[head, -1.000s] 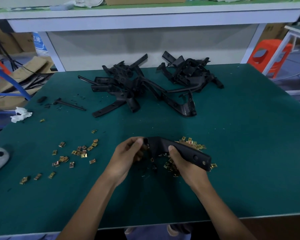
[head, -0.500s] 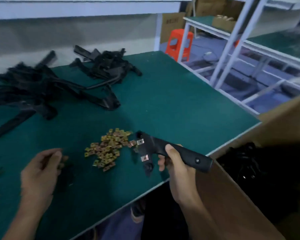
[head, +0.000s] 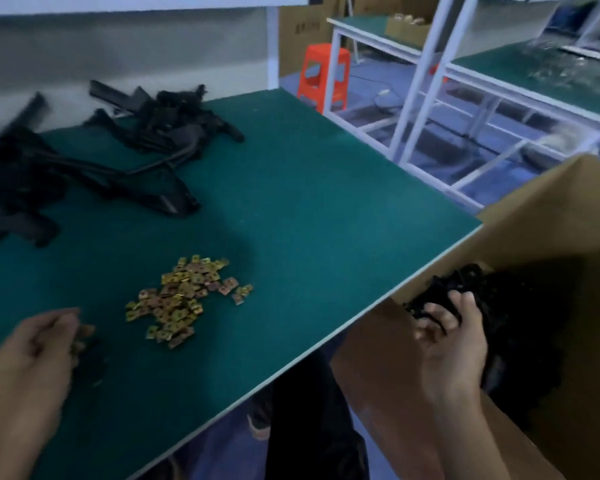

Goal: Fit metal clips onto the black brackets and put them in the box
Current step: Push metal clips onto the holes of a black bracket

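Black brackets [head: 478,289] lie in the box [head: 568,209], just beside the right hand [head: 451,344].

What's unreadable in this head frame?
Head view, right hand: gripping a bracket or not is unclear; black parts merge inside the dark box.
Head view, left hand: what it holds is motion-blurred.
Head view, bracket pile: blurred, cut off by the left edge.

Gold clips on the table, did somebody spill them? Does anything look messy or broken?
The gold clips lie in a loose heap on the green table, a few strays beside it. The black brackets behind form a tangled pile. Both look like working stock, not a spill. Nothing looks broken, though the picture is blurry.
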Available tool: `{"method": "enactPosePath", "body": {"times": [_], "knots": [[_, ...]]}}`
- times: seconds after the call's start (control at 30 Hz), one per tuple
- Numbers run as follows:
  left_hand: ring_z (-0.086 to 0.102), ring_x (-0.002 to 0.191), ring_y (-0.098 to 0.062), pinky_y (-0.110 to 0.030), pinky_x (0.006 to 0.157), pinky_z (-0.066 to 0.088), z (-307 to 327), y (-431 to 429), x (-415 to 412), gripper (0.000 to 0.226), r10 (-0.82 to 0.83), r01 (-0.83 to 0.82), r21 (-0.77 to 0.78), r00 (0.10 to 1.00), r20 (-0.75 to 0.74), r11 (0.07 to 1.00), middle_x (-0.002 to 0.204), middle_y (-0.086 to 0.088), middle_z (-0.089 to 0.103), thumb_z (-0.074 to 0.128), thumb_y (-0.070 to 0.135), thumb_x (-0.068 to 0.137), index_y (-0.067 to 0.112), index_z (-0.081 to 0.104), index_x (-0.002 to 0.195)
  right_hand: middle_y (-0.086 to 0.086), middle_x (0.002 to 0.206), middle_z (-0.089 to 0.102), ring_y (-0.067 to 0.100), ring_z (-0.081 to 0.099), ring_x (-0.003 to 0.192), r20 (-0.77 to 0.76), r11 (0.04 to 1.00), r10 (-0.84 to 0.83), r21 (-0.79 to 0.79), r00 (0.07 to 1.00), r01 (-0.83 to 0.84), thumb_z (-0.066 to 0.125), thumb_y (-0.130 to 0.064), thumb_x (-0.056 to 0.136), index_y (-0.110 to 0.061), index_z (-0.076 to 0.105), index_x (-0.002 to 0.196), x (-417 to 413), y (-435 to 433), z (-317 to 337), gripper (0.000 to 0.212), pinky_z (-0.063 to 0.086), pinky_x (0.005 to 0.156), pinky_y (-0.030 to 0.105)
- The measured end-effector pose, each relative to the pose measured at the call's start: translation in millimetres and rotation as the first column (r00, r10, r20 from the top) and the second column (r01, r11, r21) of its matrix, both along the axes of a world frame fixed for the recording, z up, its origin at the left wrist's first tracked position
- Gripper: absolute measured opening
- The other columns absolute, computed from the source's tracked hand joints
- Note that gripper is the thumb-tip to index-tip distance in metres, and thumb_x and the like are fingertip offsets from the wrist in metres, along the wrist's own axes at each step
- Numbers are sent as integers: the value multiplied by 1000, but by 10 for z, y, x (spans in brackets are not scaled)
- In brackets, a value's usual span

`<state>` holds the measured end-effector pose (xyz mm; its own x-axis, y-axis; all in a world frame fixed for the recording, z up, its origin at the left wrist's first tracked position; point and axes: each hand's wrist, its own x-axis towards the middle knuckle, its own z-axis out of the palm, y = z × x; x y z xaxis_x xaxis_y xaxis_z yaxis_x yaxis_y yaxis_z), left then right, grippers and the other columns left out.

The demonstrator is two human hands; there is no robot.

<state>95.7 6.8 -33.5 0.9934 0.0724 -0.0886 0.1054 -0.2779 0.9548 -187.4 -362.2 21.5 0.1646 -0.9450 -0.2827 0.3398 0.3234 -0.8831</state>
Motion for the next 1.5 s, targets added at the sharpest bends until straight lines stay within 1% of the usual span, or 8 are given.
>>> {"method": "enactPosePath", "body": {"times": [0.17, 0.37, 0.57, 0.87, 1.1, 1.23, 1.4, 1.5], "knots": [[62, 67, -1, -32, 67, 51, 149, -38, -186, 18, -59, 55, 28, 985, 164, 998, 85, 9, 74, 53, 47, 98, 40, 70, 98, -1, 66, 66, 9, 59, 55, -247, 832, 326, -384, 912, -401, 63, -21, 100, -27, 69, 93, 902, 276, 339, 11, 49, 51, 21], [62, 64, -3, -14, 59, 48, 141, -88, -174, 21, -80, 67, 70, 975, 207, 995, 79, 8, 72, 57, 32, 101, 45, 67, 89, -13, 86, 70, 4, 66, 86, -793, 131, 442, -405, 419, -905, 67, -36, 94, -29, 70, 108, 2570, 666, 535, 15, 45, 80, 26], [66, 71, -4, -16, 59, 48, 255, -127, -220, 22, -65, 53, 84, 986, 151, 995, 79, 11, 72, 58, 33, 100, 49, 66, 87, 9, 117, 62, 30, 60, 110, -889, 217, 384, -178, 251, -960, 63, -36, 98, -10, 45, 145, 3767, 832, 362, 56, 52, 86, 42], [65, 85, 2, -16, 70, 51, 535, -222, -409, 5, -84, 57, 115, 967, 243, 992, 90, 25, 69, 66, 40, 93, 36, 66, 96, -3, 87, 60, 4, 60, 75, -712, 243, 407, -520, 572, -819, 55, -26, 99, -22, 53, 96, 3015, 1047, 630, 6, 55, 70, 44], [69, 100, 1, -16, 78, 56, 1369, -705, -589, 24, -234, 305, -266, 935, 267, 914, 105, 18, 74, 63, 56, 87, 42, 72, 104, 4, 113, 63, 26, 62, 97, -682, -220, 219, -732, 698, -645, 68, -15, 94, -19, 55, 129, 1958, 1681, 730, 37, 52, 77, 37], [70, 87, -4, -16, 70, 54, 1491, -734, -573, 13, -101, 185, -388, 969, 227, 903, 89, 12, 74, 59, 24, 99, 23, 72, 98, -13, 120, 61, 7, 60, 111, -655, -158, 451, -727, 606, -668, 76, -33, 86, -26, 63, 127, 1743, 1653, 720, 44, 44, 94, 14], [65, 90, 6, -10, 75, 50, 1497, -680, -580, 13, -299, 378, -350, 918, 259, 857, 92, 21, 71, 55, 28, 103, 27, 67, 109, -11, 100, 68, 7, 62, 85, -158, 380, 866, -407, 474, -831, 83, -49, 77, -28, 64, 120, 1667, 1491, 707, 51, 51, 69, 22], [67, 92, 3, -15, 76, 51, 1435, -751, -645, 29, -487, 514, -149, 853, 187, 845, 97, 18, 73, 51, 52, 99, 32, 68, 110, 0, 80, 70, 11, 61, 62, -58, 431, 873, -374, 485, -821, 74, -24, 92, -20, 74, 97, 1654, 1365, 694, 6, 46, 51, 20]]}}
